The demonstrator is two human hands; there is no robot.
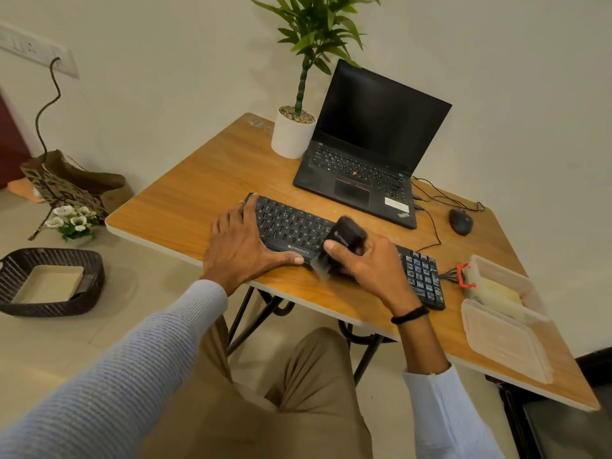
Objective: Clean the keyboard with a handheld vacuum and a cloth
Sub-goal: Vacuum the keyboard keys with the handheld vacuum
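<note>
On the floor, well left of the bench (185, 180): a dark woven basket (89, 286) w/ a shallow tray in it, white flowers (71, 220) near the bench's left corner, a bag (66, 183) behind them.

On the bench, the black keyboard (291, 223) lies along the near edge, running from about the middle of that edge toward the right. The left hand (241, 246) rests on its left end, fingers spread flat over the keys & thumb along the front lip; it grips nothing, just pins the board down. At the far corner: a potted plant (293, 134), w/ an open laptop (367, 160), screen dark, just right of it and behind the keyboard.

The right hand (367, 263) is wrapped round the handheld vacuum (344, 243), fingers curled tight on its black body. The brush nozzle is blurred & sits on the keyboard's front edge, mid-board, near the left thumb.

Further right: numpad keys, a mouse (460, 221) toward the right corner, then a clear plastic tub (496, 286) w/ its lid (506, 342) beside it at the right edge. Something pale yellow lies inside the tub; can't tell if it's the cloth.

Progress, my read: vacuum pass underway, roughly mid-keyboard. Can't tell which keys are already done. Numpad side likely left, & the cloth wipe hasn't begun.
</note>
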